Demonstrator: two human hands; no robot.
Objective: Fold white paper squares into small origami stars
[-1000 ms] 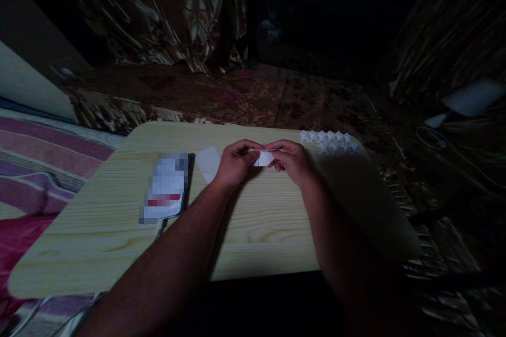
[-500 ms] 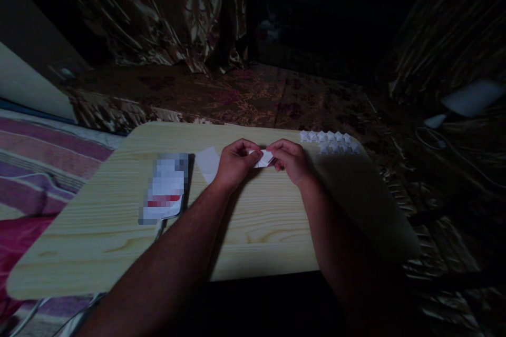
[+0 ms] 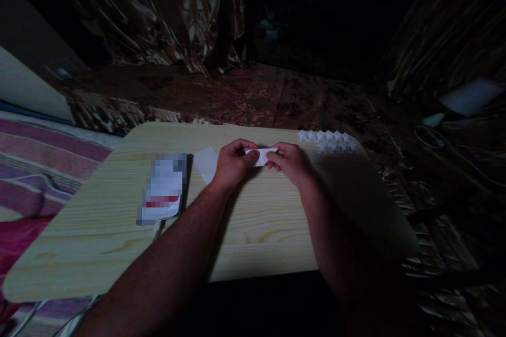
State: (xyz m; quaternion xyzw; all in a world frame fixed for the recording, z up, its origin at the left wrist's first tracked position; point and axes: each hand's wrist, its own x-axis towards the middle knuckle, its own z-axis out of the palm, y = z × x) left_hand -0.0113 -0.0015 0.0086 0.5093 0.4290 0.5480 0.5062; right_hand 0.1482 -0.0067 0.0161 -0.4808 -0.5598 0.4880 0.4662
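Note:
A small folded piece of white paper (image 3: 261,157) is held level between both hands over the middle of the table. My left hand (image 3: 234,162) pinches its left end, thumb on the near face. At the right end my right hand (image 3: 290,161) grips it the same way, thumb in front and fingers curled behind. Flat on the table, just left of my left hand, lies a sheet of white paper (image 3: 205,162). Several small white folded-paper stars (image 3: 329,136) stand in two rows near the table's far right corner.
The light wooden table (image 3: 261,231) has rounded corners. On its left lies a blurred-out, phone-like object (image 3: 166,184) with a white cable. A striped bed cover (image 3: 43,152) is at the left; dark patterned curtains (image 3: 174,10) hang behind. A white lamp-like object (image 3: 470,97) stands far right.
My right thumb has moved onto the front of the folded paper, which now shows a longer, flatter strip between the hands. The left hand keeps its pinch.

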